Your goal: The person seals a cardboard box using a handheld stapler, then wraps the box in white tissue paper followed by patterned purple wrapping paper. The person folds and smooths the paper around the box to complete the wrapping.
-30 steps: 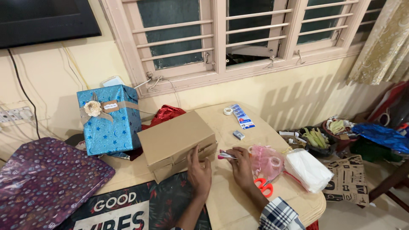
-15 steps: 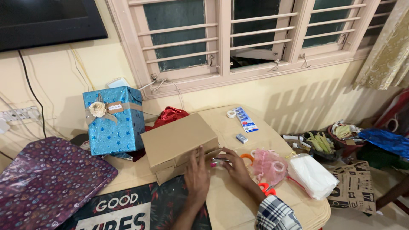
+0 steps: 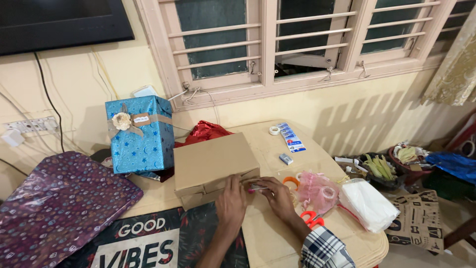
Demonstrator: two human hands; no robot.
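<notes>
A plain brown cardboard box lies on the beige table. My left hand rests flat against the box's near side, fingers pointing up. My right hand is next to it and pinches a small pink-handled cutter whose tip meets the box's lower right corner. A checked sleeve covers my right forearm.
A blue star-patterned gift box stands behind the cardboard box, with red foil beside it. Purple wrapping paper and a dark printed sheet lie left. Orange scissors, pink mesh bag, white packet and tape roll lie right.
Both hands have moved closer to the box. My right hand has brought the cutter from the open table up against the box's corner; my left hand has slid nearer to it.
</notes>
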